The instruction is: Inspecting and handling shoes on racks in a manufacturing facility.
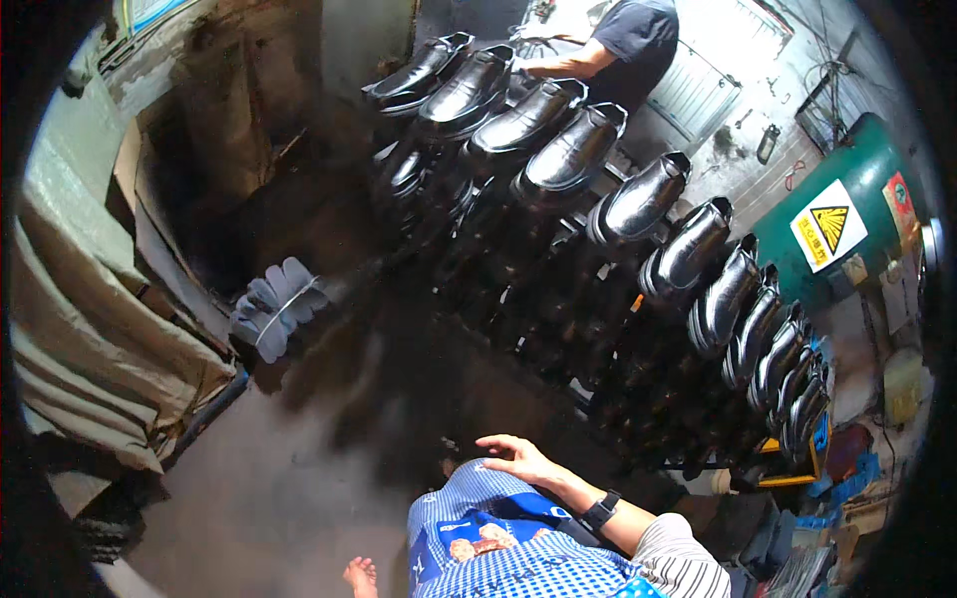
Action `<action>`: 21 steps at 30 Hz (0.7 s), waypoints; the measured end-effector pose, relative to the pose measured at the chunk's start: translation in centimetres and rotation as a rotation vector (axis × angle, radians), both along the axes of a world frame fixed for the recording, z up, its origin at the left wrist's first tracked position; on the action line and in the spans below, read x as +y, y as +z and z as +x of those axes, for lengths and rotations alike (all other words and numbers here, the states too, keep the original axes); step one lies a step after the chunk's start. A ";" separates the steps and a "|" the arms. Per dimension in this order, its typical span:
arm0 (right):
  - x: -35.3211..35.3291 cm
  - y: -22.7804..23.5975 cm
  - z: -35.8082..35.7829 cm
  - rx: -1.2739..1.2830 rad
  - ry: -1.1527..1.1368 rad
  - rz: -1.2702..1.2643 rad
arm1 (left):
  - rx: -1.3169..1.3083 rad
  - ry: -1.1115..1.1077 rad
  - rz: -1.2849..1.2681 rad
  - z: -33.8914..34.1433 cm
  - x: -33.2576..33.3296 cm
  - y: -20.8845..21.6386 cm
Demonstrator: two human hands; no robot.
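Right hand point(523, 460) at lower centre of frame, fingers spread, grip apart, palm resting flat on the blue checked apron point(498, 538); black wristband behind it. Left hand out of view. Just above and right, a rack of glossy black shoes point(638, 199) runs diagonally. Grey insoles bundle point(277, 307) centre left. Another person point(623, 45) top centre.

At lower centre of the frame: blue checked apron point(498, 548), striped sleeve point(683, 563), black wristwatch point(599, 512), bare foot point(361, 576).
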State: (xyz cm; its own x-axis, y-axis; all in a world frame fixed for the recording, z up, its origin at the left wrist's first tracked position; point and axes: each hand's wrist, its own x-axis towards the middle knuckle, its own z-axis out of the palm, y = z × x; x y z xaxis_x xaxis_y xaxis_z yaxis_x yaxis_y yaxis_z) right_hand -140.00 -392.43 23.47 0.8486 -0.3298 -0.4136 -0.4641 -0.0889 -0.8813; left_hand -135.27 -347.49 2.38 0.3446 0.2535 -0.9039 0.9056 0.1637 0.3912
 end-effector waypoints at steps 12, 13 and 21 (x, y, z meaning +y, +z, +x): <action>-8.4 -0.1 7.7 -0.034 0.020 0.274 | -0.086 -0.192 -0.115 11.1 -9.0 0.0; -9.1 -0.3 8.0 -0.024 0.001 0.313 | -0.127 -0.229 -0.156 12.4 -9.3 0.4; -11.5 -0.2 12.6 0.010 0.022 0.370 | -0.325 -0.208 -0.091 16.5 -13.5 5.8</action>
State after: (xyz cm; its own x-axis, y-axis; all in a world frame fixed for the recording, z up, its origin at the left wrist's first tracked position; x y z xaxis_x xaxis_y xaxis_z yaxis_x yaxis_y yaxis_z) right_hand -127.35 -403.92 23.23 0.8493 -0.1382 -0.5096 -0.4743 0.2244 -0.8513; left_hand -118.73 -361.04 8.20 0.6520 0.0723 -0.7548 0.7545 0.0370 0.6553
